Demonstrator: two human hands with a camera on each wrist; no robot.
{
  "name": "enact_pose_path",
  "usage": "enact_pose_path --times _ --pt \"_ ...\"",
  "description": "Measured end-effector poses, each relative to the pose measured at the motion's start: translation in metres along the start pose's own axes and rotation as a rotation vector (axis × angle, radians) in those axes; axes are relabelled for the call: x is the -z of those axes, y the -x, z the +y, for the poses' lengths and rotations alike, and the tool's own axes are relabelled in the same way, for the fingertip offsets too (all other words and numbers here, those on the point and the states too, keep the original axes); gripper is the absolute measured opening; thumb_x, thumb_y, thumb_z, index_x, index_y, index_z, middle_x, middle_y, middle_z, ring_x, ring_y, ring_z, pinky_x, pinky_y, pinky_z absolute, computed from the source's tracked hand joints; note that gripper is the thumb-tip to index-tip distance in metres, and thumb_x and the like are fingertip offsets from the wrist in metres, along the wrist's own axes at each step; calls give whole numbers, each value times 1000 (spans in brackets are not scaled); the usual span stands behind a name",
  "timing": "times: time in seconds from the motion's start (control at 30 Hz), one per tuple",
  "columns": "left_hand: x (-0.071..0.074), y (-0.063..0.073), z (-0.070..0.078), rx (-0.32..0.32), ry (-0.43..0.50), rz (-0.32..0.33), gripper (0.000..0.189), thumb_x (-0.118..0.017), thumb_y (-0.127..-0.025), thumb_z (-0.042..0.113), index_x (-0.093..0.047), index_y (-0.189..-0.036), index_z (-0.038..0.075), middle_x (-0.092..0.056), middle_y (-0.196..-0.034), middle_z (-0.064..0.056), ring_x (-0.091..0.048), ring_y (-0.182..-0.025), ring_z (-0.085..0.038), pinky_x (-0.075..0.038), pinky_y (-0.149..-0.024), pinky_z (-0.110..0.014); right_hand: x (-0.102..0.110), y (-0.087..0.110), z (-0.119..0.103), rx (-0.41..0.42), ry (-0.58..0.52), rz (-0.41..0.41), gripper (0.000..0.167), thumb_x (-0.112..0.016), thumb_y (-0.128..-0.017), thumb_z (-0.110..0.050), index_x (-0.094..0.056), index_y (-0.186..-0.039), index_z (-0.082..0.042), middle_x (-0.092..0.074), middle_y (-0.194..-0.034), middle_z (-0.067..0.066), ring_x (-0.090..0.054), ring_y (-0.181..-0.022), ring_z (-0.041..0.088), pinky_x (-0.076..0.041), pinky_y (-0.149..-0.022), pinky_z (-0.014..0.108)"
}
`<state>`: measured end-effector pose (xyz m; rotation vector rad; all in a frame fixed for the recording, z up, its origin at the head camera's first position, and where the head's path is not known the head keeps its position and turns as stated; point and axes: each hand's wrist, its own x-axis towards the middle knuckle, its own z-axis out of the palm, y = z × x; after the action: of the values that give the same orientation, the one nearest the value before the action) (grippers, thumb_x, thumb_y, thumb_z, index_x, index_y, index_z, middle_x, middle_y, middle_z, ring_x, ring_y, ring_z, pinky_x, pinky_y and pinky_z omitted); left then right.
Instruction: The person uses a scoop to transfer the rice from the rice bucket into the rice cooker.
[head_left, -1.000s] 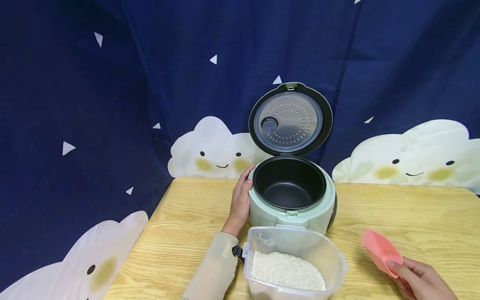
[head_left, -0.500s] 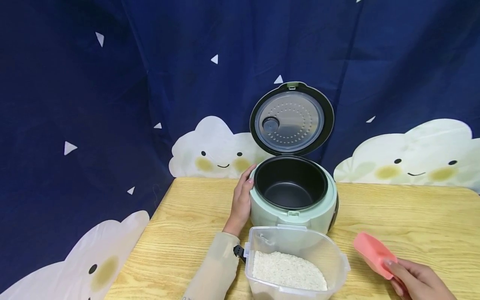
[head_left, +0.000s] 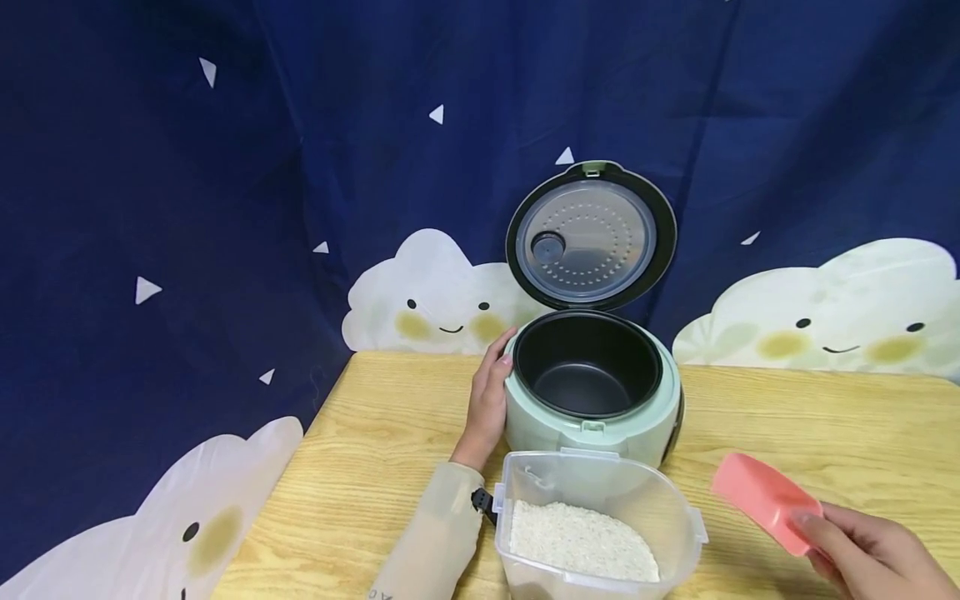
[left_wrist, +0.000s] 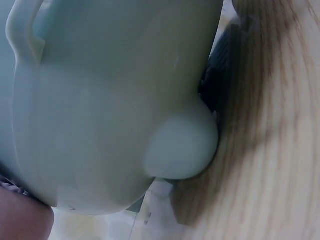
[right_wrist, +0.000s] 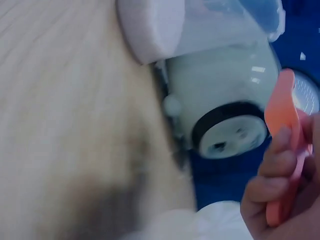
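A pale green rice cooker (head_left: 600, 437) stands with its lid (head_left: 588, 242) raised and a dark inner pot (head_left: 585, 387) inside. My left hand (head_left: 486, 408) rests along the cooker's left side, fingers against its wall. In the left wrist view the cooker's side (left_wrist: 100, 125) fills much of the picture. Right of the cooker, my right hand (head_left: 873, 542) grips a pink scoop (head_left: 765, 500) by its handle, above the table. The right wrist view shows fingers (right_wrist: 275, 175) wrapped round the scoop's handle. In front of the cooker, a clear plastic bin (head_left: 678, 533) holds white rice (head_left: 581, 542).
The wooden table (head_left: 817, 417) carries the cooker and bin. A dark blue curtain (head_left: 420, 183) with white clouds hangs behind and to the left. The bin overlaps the cooker's lower front in the head view.
The right hand moves slightly left, then back right, with the scoop. The scoop has rolled, so its hollow shows less. The left hand stays at the cooker while the head view shifts slightly.
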<state>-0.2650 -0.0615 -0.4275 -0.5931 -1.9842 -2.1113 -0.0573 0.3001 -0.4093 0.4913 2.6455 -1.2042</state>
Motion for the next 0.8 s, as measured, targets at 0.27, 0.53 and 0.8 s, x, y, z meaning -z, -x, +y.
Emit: enact_pose_path --times 0.27,0.53,0.8 --pt "1 0 -1 4 -2 -4 53 -33 -107 27 -43 -157 11 -50 -161 -4 -46 -149 -25 -36 -126 -47 15 18 -41 285 235 206 42 -48 -108 -42 -62 -80 -13 -43 -57 -3 -33 -48 12 -22 -48 28" --pt "0 -1 0 1 2 -9 54 -35 -106 27 -43 -157 10 -49 -161 -4 -46 -150 -26 -35 -127 -49 11 24 -77 527 346 263 21 -63 -102 -33 -62 -82 -29 -43 -59 -11 -35 -52 3 -23 -51 24" --pt "0 0 0 0 6 -9 53 -35 -107 27 -43 -157 10 -49 -161 -4 -46 -150 -25 -36 -126 -48 2 25 -114 606 524 110 17 -65 -100 -42 -66 -87 -30 -46 -62 -16 -37 -57 0 -31 -52 20"
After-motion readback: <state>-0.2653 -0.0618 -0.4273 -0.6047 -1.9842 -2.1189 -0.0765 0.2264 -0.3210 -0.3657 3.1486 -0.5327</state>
